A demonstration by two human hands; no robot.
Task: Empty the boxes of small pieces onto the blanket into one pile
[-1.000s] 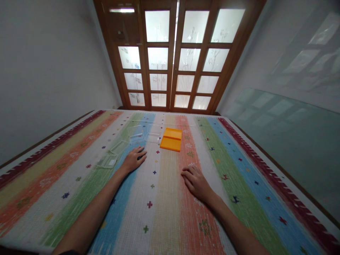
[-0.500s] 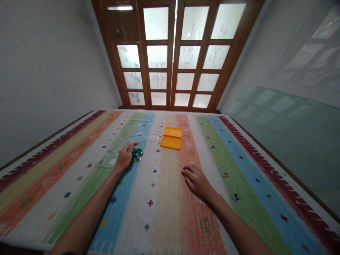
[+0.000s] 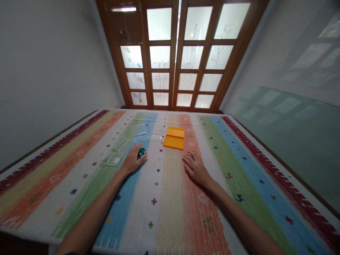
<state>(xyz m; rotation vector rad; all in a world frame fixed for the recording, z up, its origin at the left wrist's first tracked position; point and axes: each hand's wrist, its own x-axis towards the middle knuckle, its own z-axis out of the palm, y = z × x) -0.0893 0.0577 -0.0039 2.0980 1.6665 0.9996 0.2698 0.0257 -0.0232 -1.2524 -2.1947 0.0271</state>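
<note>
Since the earlier frame both hands slid forward along the cloth: left hand (image 3: 132,162) closed back in on the bead pile, right hand (image 3: 195,168) moved up toward the orange tray. Largest first: striped multicolour woven tablecloth (image 3: 170,198) covers the whole table; brown wooden double door with frosted glass panes (image 3: 175,53) stands behind its far edge. Flat orange plastic two-section tray (image 3: 174,137) lies on the cloth at centre, far side of my hands. Clear plastic lidded boxes (image 3: 140,131) sit just left of it, and one more clear box with a white label (image 3: 113,161) lies near my left hand. Small pile of mixed-colour beads (image 3: 141,152) sits on the blue stripe, touching my left fingertips. Left hand is loosely cupped around the pile, gripping nothing that I can see. Right hand is flat, palm down, fingers spread, holding nothing.
</note>
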